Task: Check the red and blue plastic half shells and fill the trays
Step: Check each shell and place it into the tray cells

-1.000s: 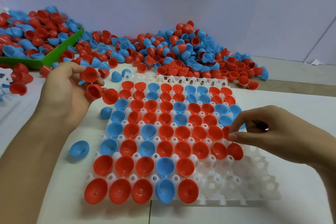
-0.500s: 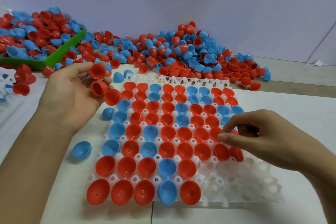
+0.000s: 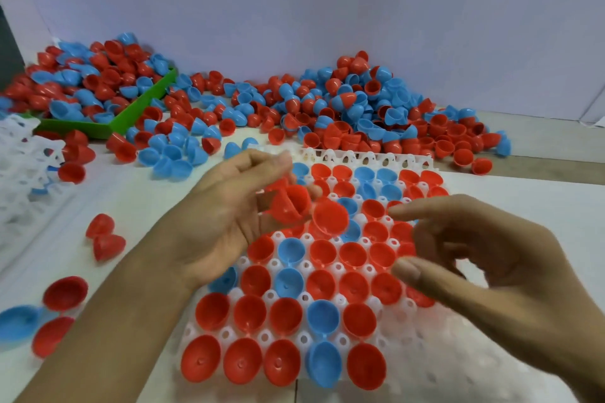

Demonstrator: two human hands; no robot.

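Left hand (image 3: 229,219) grips red half shells (image 3: 291,203), one (image 3: 330,217) at its fingertips. Right hand (image 3: 484,275), fingers spread and empty, just right of it. Tray (image 3: 458,366) sockets bare near-right.

Looking like a plain sorting or assembly workstation: loose red and blue half shells (image 3: 360,114) piling at twelve o'clock against a bare wall (image 3: 294,3), overflowing a green bin (image 3: 137,108) at ten o'clock, filling a white tray (image 3: 425,353) on a white table (image 3: 124,206).

Red half shells (image 3: 357,256) and blue half shells (image 3: 322,318) fill a white tray (image 3: 435,366); green bin (image 3: 144,101) behind.
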